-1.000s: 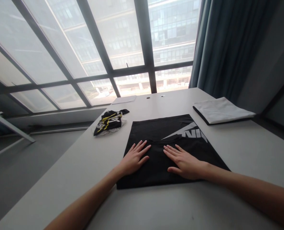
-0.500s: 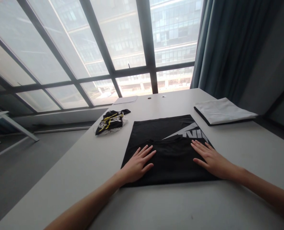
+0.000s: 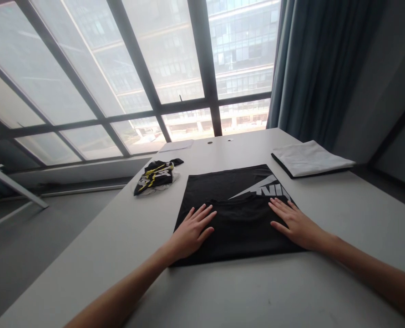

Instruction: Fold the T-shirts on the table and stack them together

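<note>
A black T-shirt [image 3: 238,232] with a large grey-white printed logo lies partly folded on the white table in front of me. Its neckline edge rests across the middle, below the print. My left hand [image 3: 191,232] presses flat on the near left part of the shirt, fingers spread. On the right side my right hand [image 3: 293,222] also lies flat, its fingertips close to the printed letters. Neither hand grips the fabric.
A crumpled black, yellow and white garment [image 3: 156,176] sits at the left of the table [image 3: 103,255]. At the right lies a folded white cloth [image 3: 313,157] with a black layer beneath. Windows [image 3: 175,59] and a curtain [image 3: 301,68] stand behind.
The view has shifted slightly, so everything sits a little further left. Both hands stay flat on the shirt, which looks the same.
</note>
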Motion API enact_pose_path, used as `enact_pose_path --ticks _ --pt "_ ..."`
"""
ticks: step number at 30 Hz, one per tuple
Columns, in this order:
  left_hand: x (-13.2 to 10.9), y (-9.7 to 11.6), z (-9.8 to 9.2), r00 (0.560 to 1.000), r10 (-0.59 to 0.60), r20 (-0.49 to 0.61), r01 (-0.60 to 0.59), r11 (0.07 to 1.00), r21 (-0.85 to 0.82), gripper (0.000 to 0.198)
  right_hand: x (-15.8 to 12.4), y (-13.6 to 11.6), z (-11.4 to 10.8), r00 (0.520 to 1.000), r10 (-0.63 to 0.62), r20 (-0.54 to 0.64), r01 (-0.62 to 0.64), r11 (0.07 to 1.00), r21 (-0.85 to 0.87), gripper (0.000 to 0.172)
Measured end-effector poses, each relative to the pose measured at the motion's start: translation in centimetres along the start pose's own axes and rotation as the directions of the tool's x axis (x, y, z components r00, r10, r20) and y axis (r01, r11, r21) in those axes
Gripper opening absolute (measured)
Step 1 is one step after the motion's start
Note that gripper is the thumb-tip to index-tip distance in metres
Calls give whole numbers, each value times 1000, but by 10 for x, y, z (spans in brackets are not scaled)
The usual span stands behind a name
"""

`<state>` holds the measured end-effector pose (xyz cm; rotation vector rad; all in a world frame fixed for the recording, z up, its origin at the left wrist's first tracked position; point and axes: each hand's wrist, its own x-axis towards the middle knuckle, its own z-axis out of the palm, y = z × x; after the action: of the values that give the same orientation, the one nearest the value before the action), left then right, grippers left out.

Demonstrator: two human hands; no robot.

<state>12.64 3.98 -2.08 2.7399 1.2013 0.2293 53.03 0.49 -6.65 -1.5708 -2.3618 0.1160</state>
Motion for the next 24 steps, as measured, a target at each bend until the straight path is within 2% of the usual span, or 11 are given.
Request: enact_pose_path --ticks 3,6,8,10,13,16,18,21,24 --pt "1 -7 5 997 -69 -31 68 997 -24 53 1 2 1 1000 -6 -3 6 1000 -20 70" --pt "8 -17 13 995 -102 0 101 994 -52 54 5 6 3 1000 -11 -14 11 1000 -26 70" --pt "14 -24 11 994 -103 20 105 990 -99 54 8 9 4 1000 -13 -26 13 1000 -25 69" --pt "20 -30 1 995 -104 11 104 977 -184 54 11 12 5 999 -13 -31 12 1000 -24 69" --pt "23 -34 -24 987 -139 -83 106 942 -318 56 13 16 7 1000 -8 -31 7 1000 -27 69" --pt "16 -29 -37 977 -155 -145 99 938 -331 56 13 18 8 1000 -4 -17 3 999 -34 70" --pt "8 -21 -30 987 -121 -109 90 963 -256 55 12 19 9 1000 -2 -9 1 999 -33 71" --pt "-2 -8 -7 997 -74 -6 73 990 -117 55 12 20 12 1000 1 -28 -1 1000 -14 69" --pt "-6 -4 10 997 -58 45 60 998 -38 57 13 18 10 999 2 -54 0 999 54 65"
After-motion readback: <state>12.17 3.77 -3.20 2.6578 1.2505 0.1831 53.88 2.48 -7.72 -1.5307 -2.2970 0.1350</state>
